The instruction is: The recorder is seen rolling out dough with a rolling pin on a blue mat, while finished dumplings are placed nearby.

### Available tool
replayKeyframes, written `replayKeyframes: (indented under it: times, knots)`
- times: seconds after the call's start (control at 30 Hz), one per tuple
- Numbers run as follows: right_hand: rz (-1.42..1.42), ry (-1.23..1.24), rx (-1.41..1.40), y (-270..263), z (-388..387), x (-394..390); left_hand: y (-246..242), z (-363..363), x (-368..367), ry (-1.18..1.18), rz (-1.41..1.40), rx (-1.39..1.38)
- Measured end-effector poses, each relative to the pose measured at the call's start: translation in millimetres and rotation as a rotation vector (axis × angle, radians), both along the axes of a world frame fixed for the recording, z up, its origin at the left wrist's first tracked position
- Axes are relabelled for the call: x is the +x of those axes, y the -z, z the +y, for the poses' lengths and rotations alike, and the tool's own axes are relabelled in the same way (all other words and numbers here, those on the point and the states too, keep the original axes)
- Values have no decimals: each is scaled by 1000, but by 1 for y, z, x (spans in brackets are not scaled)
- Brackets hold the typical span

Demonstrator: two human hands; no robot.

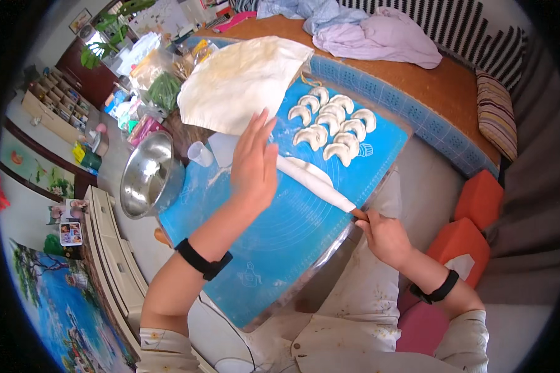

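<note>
A roll of dough (315, 183), wound on a rolling pin, lies slantwise on the blue pastry mat (280, 233). My right hand (386, 240) grips the brown wooden end (358, 214) of the pin at the mat's near right edge. Over the roll's far end, my left hand (255, 163) is blurred, its fingers stretched out and holding nothing that I can see; whether it touches the dough is hidden. Some flat dough (316, 169) shows just behind the roll. Several crescent-shaped dumplings (331, 122) sit in rows toward the far right corner.
A pale cloth (242, 84) spreads over the mat's far side. At the left edge stand a steel bowl (168, 186), a small plastic cup (200, 154) and a flat whitish piece (223, 148). Bagged greens (164, 91) lie beyond. Orange boxes (459, 247) stand to the right.
</note>
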State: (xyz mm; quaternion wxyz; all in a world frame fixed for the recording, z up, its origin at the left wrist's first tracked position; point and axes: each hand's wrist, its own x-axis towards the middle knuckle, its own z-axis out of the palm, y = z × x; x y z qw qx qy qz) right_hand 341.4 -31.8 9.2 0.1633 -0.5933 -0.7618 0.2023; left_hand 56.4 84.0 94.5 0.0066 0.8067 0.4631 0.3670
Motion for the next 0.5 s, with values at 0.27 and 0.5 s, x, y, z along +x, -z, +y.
replayKeyframes:
  times: [0.27,0.5]
  knots:
    - [-194,-152,333,23,-27,-15,46,-21,19,196,302,-209]
    - [209,-159,-422,-2,-77,-51,53,-93,-34,282,416,-384]
